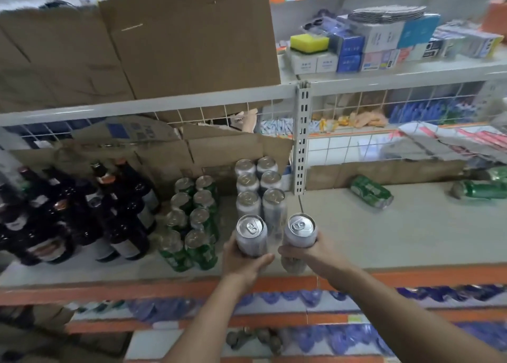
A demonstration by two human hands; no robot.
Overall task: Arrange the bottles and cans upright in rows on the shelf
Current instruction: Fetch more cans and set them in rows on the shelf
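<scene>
Head view: at the front edge of the shelf (384, 233), the left hand (241, 258) has its fingers wrapped round one upright silver can (251, 236), and the right hand (312, 253) grips a second silver can (300, 232) just beside it. Directly behind them stand two rows of upright silver cans (259, 189). To their left are two rows of green cans (192, 220), then dark bottles (82, 214). Farther right, toppled green cans (370, 192) lie on their sides.

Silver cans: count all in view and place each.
8. Six silver cans stand upright in two columns of three on the shelf; the left hand holds one, the right hand another. Others may be hidden.
</scene>
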